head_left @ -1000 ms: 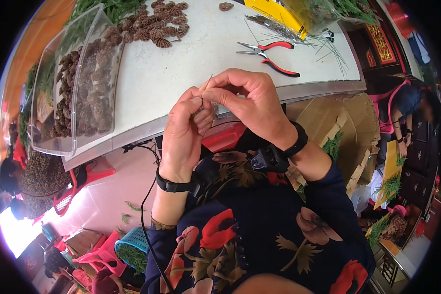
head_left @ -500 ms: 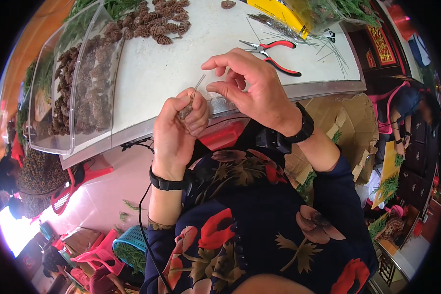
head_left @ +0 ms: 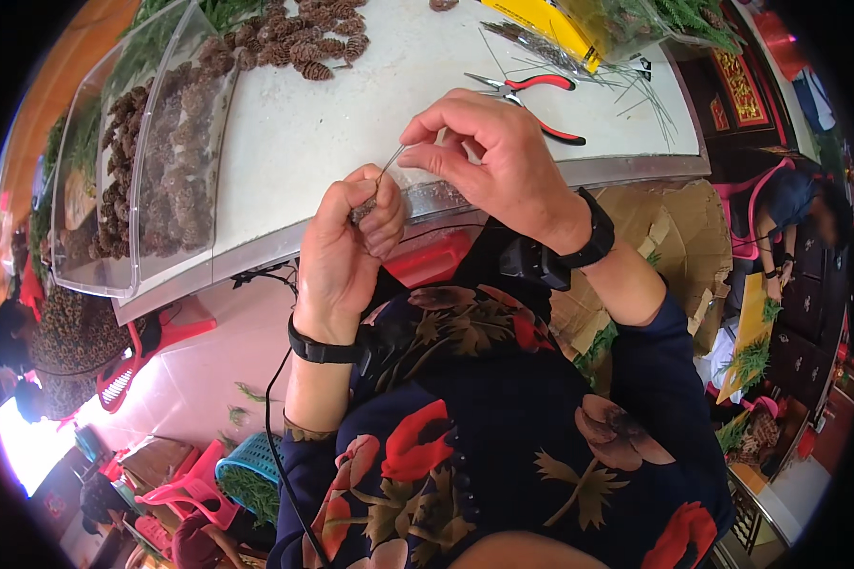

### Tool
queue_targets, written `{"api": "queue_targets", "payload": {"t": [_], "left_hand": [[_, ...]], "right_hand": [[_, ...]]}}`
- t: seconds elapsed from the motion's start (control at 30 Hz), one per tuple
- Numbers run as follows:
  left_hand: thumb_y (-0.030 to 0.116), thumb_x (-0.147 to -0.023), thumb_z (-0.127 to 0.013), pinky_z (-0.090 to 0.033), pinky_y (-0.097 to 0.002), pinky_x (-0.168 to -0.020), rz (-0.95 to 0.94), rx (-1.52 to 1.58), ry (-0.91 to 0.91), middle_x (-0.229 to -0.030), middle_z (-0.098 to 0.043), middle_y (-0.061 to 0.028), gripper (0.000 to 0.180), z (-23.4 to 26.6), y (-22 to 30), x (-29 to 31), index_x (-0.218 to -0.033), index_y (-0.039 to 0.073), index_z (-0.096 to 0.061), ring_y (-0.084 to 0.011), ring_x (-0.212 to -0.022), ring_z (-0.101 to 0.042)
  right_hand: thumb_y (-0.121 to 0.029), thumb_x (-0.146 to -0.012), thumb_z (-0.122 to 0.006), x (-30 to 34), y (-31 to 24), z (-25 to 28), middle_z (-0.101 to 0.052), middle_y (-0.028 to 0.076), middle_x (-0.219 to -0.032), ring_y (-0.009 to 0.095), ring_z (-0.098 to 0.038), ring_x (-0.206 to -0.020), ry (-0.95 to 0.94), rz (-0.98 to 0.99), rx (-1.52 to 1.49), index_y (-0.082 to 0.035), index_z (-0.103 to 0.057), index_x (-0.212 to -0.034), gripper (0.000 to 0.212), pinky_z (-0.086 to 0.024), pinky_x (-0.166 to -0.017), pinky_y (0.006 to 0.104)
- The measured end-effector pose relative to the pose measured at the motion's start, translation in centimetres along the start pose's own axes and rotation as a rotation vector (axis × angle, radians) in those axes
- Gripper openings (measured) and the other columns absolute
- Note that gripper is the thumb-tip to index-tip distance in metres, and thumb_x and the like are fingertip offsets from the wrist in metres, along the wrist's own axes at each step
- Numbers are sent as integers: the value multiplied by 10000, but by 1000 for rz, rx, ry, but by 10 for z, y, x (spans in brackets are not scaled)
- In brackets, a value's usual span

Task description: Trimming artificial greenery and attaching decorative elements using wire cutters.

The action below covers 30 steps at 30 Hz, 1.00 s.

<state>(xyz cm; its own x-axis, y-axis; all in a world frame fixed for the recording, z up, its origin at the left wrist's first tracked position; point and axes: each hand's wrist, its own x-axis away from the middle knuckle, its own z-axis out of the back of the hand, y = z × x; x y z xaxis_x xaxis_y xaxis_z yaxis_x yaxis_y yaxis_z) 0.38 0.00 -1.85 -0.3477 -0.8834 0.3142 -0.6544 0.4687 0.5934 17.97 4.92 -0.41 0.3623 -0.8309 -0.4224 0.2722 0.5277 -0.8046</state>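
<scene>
My left hand [head_left: 340, 251] is closed around a small brown pine cone [head_left: 361, 210], which shows only in part between thumb and fingers. A thin wire [head_left: 389, 163] sticks up from the cone, slanting up to the right. The wire's upper end lies between the thumb and forefinger of my right hand [head_left: 508, 166], which pinches it. Both hands are just above the table's front edge. Beyond my right hand, pliers [head_left: 544, 83] with red and black handles lie on the white table [head_left: 294, 142], partly covered by that hand.
Loose pine cones [head_left: 304, 43] lie at the far left, beside a clear plastic bin [head_left: 133, 256] of more cones. Several thin wires [head_left: 650, 100], a yellow package [head_left: 541, 24] and green sprigs [head_left: 702, 17] are at the far right. Cardboard [head_left: 674, 237] sits below. Other people work around.
My right hand's thumb and forefinger have come together on the wire's upper end; before, they were apart from it. My left hand keeps its hold on the pine cone.
</scene>
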Motion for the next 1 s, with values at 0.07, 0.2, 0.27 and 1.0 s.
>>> {"api": "queue_targets", "payload": {"t": [0.07,0.2,0.27,1.0], "left_hand": [[198,-902,-453,-240,-232,-500,6,-9,11,-619,-307,43,193,-2,0,0,-756,70,-456,-73,-550,-281],[202,-906,-453,-242,-231,-500,25,-38,35,-619,-305,43,197,-2,0,-1,-758,72,-450,-73,-550,-285],[205,-908,-455,-245,-232,-500,20,-26,17,-620,-303,42,201,-1,1,-1,-759,71,-445,-76,-551,-286],[209,-917,-415,-277,-226,-530,54,-21,-114,-657,-345,23,189,-3,6,7,-812,58,-458,-84,-592,-318]], "right_hand": [[1,-752,-744,0,4,1,-606,40,-877,106,-535,-620,-36,-35,-25,-66,-673,-883,164,-403,-528,231],[-18,-747,-756,-2,8,2,-607,37,-888,103,-540,-611,-20,86,64,-73,-682,-906,184,-392,-513,221],[-18,-743,-757,-2,8,0,-607,36,-897,104,-542,-617,43,188,147,-84,-696,-925,204,-389,-511,218],[17,-729,-688,0,5,-1,-612,59,-995,169,-606,-691,-13,289,100,-58,-684,-947,231,-492,-569,264]]}}
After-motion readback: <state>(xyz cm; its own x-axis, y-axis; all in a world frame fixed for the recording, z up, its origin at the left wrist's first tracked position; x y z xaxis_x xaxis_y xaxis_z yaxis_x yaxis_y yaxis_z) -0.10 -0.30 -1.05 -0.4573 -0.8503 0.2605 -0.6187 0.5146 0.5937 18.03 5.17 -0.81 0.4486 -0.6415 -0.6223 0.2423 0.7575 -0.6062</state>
